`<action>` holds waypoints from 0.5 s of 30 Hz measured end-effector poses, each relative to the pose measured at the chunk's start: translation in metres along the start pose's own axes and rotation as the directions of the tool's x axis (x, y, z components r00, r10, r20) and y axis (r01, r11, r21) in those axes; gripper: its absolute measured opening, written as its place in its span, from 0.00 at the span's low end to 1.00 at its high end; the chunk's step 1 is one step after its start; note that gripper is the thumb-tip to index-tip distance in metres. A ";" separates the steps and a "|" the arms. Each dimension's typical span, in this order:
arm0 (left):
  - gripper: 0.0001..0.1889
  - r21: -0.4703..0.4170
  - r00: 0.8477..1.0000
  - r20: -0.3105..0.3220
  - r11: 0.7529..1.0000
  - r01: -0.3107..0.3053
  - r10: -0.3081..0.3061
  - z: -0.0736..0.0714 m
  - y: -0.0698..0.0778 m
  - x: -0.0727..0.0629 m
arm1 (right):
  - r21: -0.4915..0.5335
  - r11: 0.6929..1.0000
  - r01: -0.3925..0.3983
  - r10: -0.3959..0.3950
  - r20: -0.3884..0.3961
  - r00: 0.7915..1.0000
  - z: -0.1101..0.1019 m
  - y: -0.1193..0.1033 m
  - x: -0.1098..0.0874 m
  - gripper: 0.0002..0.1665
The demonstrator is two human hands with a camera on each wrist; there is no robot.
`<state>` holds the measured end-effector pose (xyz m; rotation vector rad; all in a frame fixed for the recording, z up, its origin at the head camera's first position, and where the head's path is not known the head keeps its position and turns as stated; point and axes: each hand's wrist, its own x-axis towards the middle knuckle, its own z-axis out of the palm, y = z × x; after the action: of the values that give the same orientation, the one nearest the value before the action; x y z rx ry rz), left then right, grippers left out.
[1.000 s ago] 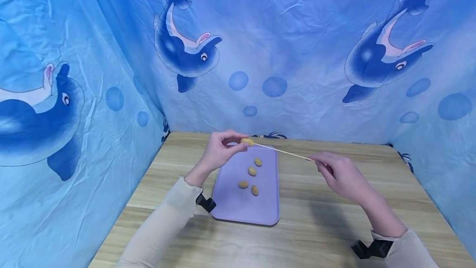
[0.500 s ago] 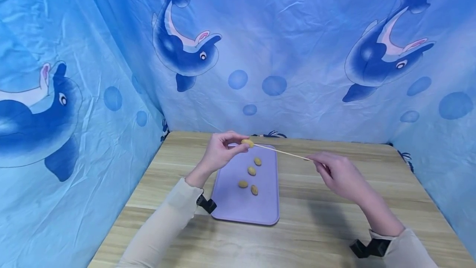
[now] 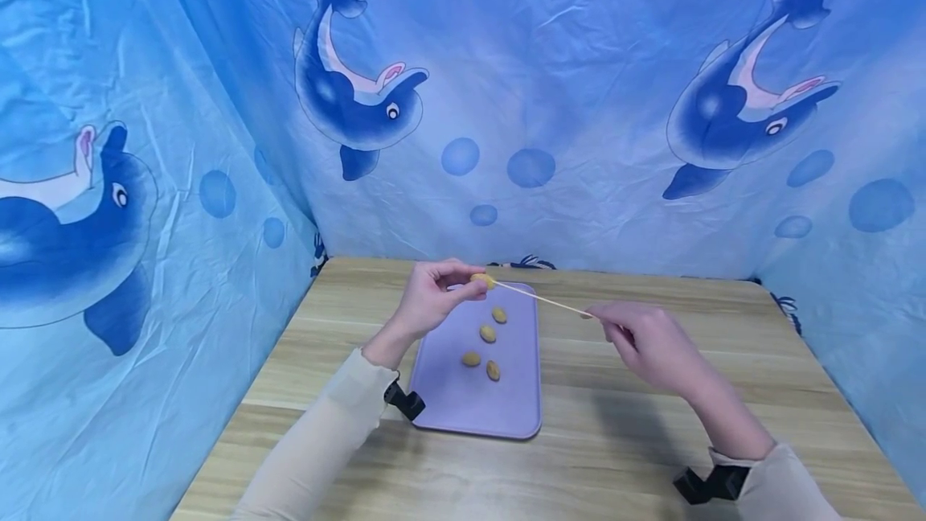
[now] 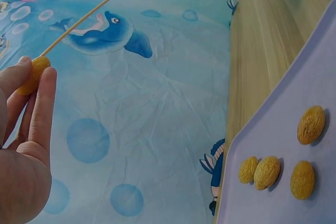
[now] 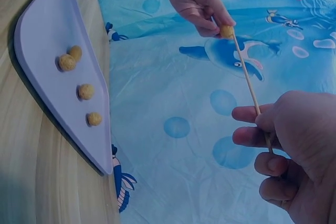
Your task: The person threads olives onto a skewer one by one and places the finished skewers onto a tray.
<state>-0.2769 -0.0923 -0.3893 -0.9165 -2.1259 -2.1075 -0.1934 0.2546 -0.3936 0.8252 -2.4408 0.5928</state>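
Note:
My left hand [image 3: 427,300] pinches a wrinkled yellow oval piece [image 4: 34,77], much like a dried fruit, between thumb and fingers above the far end of the purple tray [image 3: 448,408]. To the right, my right hand [image 3: 654,344] grips a thin wooden skewer [image 3: 538,297] near its other end. The skewer slants up to the left and its far tip meets the end of the held piece; how deep it goes in is hidden. Several similar yellow oval pieces [image 3: 488,334] lie loose on the tray below, one of them [image 4: 312,124] showing its wrinkled skin in the left wrist view.
The tray lies on a light wooden table [image 3: 608,441]. Behind and at both sides hangs a blue cloth [image 3: 579,47] printed with dolphins and bubbles. A black wrist camera [image 3: 405,400] sits on the left wrist, another black camera [image 3: 712,485] on the right.
My right hand has come a little left, nearer the left hand, so less of the skewer shows between them. The left hand and held piece have dipped slightly. The pieces on the tray stay put.

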 end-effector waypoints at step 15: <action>0.13 -0.075 1.000 -0.001 0.997 0.030 -0.030 0.008 0.001 -0.001 | -0.015 0.999 0.034 -0.034 -0.010 0.999 0.004 -0.001 0.001 0.19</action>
<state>-0.2728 -0.0854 -0.3900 -0.8941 -2.0854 -2.2157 -0.1948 0.2508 -0.3958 0.8537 -2.4142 0.5639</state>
